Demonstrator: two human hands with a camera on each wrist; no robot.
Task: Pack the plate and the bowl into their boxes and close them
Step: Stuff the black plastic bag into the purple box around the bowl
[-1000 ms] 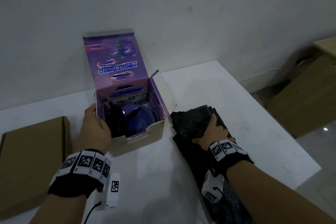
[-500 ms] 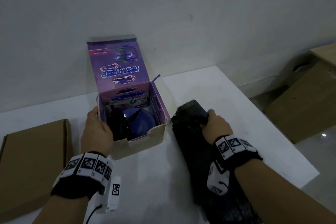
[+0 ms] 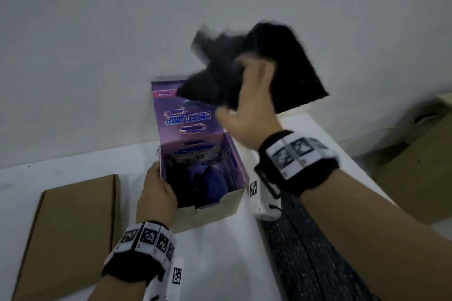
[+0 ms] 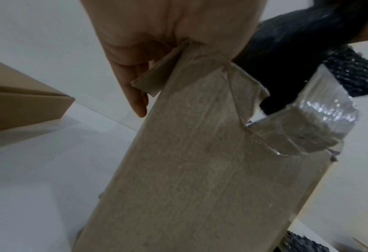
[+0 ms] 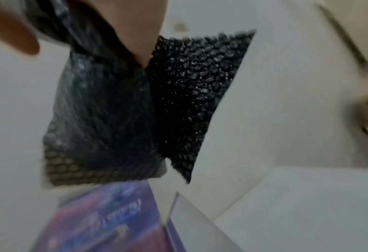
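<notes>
Right hand (image 3: 247, 115) up above and a bit right of the purple box (image 3: 208, 193), fingers pinching a black bubble wrap sheet (image 3: 276, 66); blurry, so exact grip hard to tell. Sheet dangling over the open lid, box mouth straight below and toward the left of those fingers. Blue bowl (image 3: 212, 183) already sitting down inside the box. Left hand (image 3: 156, 195) curled round the box's left wall, holding it steady. Flat brown box (image 3: 73, 227) well left of the purple box, closed. Probably just a lower-and-stuff from here, lid to fold after.
</notes>
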